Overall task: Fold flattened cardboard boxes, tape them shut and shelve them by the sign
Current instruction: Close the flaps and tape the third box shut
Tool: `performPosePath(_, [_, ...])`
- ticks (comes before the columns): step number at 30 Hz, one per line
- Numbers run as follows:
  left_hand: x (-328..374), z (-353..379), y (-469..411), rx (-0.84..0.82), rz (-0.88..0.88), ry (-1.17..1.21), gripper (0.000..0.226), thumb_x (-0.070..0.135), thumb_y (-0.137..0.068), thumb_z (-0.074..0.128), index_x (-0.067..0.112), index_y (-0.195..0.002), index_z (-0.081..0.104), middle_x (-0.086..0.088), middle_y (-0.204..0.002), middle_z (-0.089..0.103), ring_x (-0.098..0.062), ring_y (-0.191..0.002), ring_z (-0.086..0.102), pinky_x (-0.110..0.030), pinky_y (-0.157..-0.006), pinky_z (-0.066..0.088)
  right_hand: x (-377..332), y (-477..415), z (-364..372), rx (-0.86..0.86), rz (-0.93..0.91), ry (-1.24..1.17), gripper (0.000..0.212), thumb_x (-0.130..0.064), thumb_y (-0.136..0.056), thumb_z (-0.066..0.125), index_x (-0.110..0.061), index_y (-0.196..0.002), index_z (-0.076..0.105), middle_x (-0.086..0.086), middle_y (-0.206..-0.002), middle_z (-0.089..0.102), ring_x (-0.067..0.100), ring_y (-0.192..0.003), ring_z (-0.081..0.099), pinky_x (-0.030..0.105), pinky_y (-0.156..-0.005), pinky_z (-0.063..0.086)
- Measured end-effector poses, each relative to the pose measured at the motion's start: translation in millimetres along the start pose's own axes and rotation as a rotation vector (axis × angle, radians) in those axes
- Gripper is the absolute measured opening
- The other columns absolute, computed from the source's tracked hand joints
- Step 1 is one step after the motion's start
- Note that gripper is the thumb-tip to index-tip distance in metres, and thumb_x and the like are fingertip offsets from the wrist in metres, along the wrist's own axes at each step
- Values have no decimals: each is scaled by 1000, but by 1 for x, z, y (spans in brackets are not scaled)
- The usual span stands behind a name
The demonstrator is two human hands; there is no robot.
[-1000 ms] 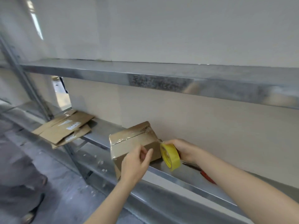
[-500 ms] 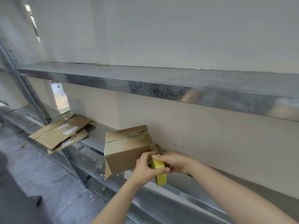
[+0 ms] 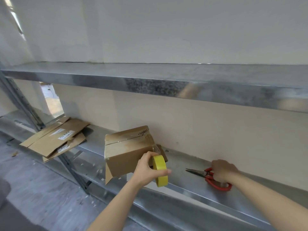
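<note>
ignore the flattened boxes [image 3: 55, 139] at ten o'clock on the shelf [image 3: 180, 157]; brace the folded box [image 3: 128, 154], centre, overhanging the shelf lip, with the left hand [image 3: 148, 170], fingers wrapped round the yellow tape roll [image 3: 160, 170]; hold the tape taut; at three o'clock, with the right hand [image 3: 223, 170], fingers curled over the red scissors [image 3: 211, 178], lift and snip close to the box.
</note>
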State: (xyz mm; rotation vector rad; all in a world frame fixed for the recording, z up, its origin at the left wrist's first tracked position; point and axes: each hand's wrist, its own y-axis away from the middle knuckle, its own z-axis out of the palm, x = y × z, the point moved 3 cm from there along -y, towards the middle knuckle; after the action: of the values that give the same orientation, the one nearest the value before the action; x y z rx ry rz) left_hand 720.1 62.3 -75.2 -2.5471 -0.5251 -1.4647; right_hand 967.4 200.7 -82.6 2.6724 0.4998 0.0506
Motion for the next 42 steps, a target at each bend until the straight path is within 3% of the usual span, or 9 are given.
performPosePath(3, [2, -3, 0, -13, 2, 3, 79, 65, -42, 81, 35, -110, 54, 17, -113, 54, 0, -109, 50, -12, -78, 38, 10, 4, 11, 21, -48, -248, 21, -30, -91, 62, -30, -112, 61, -11, -83, 58, -3, -66, 53, 2, -48, 34])
performPosePath(5, [3, -4, 0, -17, 4, 1, 81, 65, -41, 81, 33, -111, 54, 16, -113, 55, 2, -106, 51, -11, -76, 38, 9, 10, 13, 30, -108, -232, 24, -18, -94, 59, -19, -118, 61, 0, -96, 67, -5, -72, 58, -2, -51, 36])
performPosePath(7, [3, -4, 0, -18, 10, -9, 82, 66, -41, 81, 32, -111, 54, 15, -113, 56, 1, -106, 52, -11, -76, 39, 8, 14, 13, 15, -94, -136, 28, -24, -94, 56, -22, -122, 58, -1, -106, 67, 2, -88, 63, 1, -60, 39])
performPosePath(11, [3, -7, -1, -22, 23, -50, 80, 66, -42, 81, 32, -110, 55, 15, -110, 57, 0, -103, 54, -13, -77, 41, 4, 17, -7, 102, 9, 62, 40, -43, -85, 55, -22, -119, 58, 1, -122, 59, 22, -111, 59, 25, -80, 47])
performPosePath(15, [6, -9, -1, -33, 41, -100, 81, 67, -42, 80, 31, -110, 54, 14, -108, 57, -2, -99, 55, -21, -80, 47, -15, 23, -49, 164, -45, -94, 30, -49, -85, 55, -19, -92, 55, 1, -94, 59, 18, -86, 60, 24, -63, 43])
performPosePath(18, [5, -9, -1, -27, 51, -132, 79, 67, -43, 80, 32, -109, 53, 13, -106, 57, -2, -98, 55, -31, -86, 50, -47, 33, -70, 138, -188, -134, 51, -65, -83, 52, -17, -68, 53, 0, -71, 58, 14, -63, 54, 24, -51, 37])
performPosePath(23, [0, -7, -2, -21, 42, -195, 77, 76, -41, 76, 41, -105, 50, 22, -104, 54, -4, -101, 54, -49, -92, 46, -90, 50, -80, -64, -251, -65, 67, -83, -72, 47, -17, -81, 56, 5, -91, 63, 23, -85, 61, 26, -64, 42])
performPosePath(38, [-3, -8, -4, -18, 121, -199, 69, 66, -45, 81, 33, -100, 54, 14, -99, 57, -2, -93, 55, -36, -84, 50, -136, 49, -106, -239, -265, 70, 66, -78, -77, 51, -12, -71, 53, 4, -66, 50, 18, -54, 47, 22, -52, 38])
performPosePath(42, [-6, -10, -4, -23, 113, -180, 73, 67, -44, 82, 31, -102, 56, 14, -99, 59, -2, -93, 56, -36, -84, 50, -141, 41, -106, -182, -307, 132, 65, -75, -79, 52, -13, -59, 52, -1, -41, 50, 18, -48, 48, 24, -52, 39])
